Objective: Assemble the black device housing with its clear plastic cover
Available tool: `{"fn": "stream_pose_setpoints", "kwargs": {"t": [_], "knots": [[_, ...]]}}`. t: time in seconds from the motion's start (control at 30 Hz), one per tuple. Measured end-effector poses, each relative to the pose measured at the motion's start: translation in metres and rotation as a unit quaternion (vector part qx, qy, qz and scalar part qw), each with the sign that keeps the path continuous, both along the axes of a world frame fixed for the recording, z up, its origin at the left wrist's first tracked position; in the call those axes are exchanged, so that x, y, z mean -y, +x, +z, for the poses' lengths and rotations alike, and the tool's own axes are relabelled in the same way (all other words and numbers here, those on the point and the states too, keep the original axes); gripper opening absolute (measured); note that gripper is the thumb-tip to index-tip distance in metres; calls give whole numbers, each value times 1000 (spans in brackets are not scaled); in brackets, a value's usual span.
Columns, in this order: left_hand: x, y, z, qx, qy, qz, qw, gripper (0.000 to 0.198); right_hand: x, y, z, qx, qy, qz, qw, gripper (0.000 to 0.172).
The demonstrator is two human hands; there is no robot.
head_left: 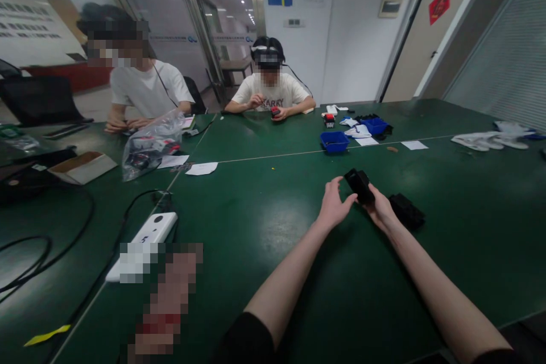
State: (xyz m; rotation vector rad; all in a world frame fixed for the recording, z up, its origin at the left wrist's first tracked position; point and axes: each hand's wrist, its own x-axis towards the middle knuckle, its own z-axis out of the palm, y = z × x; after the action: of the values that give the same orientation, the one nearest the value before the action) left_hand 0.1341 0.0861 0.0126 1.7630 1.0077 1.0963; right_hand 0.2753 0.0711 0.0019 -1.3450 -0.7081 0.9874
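My right hand [381,205] grips a small black boxy object [359,185] and holds it tilted above the green table. My left hand [335,202] is at the left side of that object, with fingers and thumb apart and curved toward it. The left thumb tip comes close to the object's lower edge; whether it touches I cannot tell. Beside my right wrist, a second black blocky object [407,211] lies on the table, partly behind the wrist. What kind of objects these are is too dark to make out.
Beyond my hands are a blue tray [335,141], white gloves [490,140] and papers [414,145]. To the left are a white power strip [160,230] with cables, a clear plastic bag [149,145] and an open carton [83,167]. Two people sit across the green table [256,273].
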Motion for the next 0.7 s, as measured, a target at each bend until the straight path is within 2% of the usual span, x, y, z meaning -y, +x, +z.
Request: {"fn": "stream_pose_setpoints", "kwargs": {"t": [0.13,0.27,0.37,0.47,0.57,0.7], "knots": [[-11,27,0,16,21,-12,1000,56,6,0,5,-63,16,-20,998,21],[-10,32,-2,20,16,-18,1000,46,7,-2,8,-99,7,-30,995,16],[-8,25,-3,24,-8,39,999,37,10,-10,11,-128,-7,-3,992,14],[-5,5,-3,18,-29,137,990,31,19,-28,15,-189,-43,100,976,21],[0,-28,-2,20,-61,134,989,18,29,-52,20,-209,-83,235,946,35],[12,-78,5,34,-102,143,984,21,42,-77,20,-154,-134,394,896,44]]}}
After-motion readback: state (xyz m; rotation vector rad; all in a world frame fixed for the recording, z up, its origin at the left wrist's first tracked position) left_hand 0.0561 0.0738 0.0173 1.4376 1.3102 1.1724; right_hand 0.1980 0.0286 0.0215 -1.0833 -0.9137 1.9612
